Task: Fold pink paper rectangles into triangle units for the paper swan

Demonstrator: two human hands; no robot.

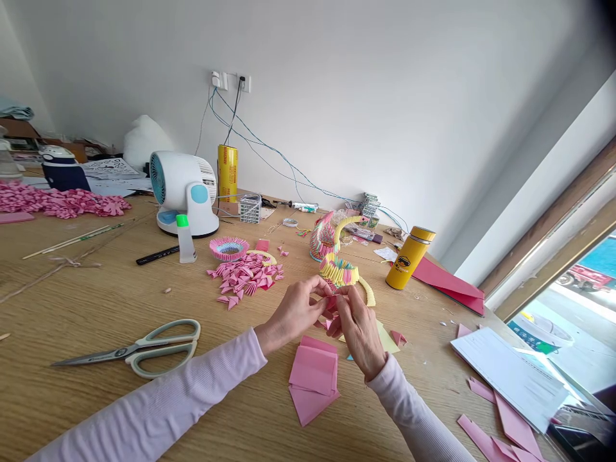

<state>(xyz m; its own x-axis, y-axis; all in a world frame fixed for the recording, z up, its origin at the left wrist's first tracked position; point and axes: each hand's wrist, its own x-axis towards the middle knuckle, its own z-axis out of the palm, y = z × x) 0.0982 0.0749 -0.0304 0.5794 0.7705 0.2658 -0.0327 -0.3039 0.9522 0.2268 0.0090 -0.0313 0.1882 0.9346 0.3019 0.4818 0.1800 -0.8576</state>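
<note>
My left hand [299, 310] and my right hand [359, 327] meet over the middle of the table, fingertips pinched together on a small pink paper piece [332, 301]. Most of that piece is hidden by the fingers. Just below my hands lies a stack of pink paper rectangles [314, 369]. Partly under my right hand is a pale yellow paper sheet [387, 338]. Beyond my fingers stands a yellow and pink folded-paper model [339, 272], with another folded-paper model [323, 237] behind it. A heap of folded pink paper triangles [246, 274] lies to the left.
Scissors [144, 348] lie at left front. A glue bottle [185, 240], a pink paper bowl [229, 249] and a white fan [185, 192] stand farther back. At right are a yellow flask [410, 258], white paper [510, 372] and pink strips [517, 423].
</note>
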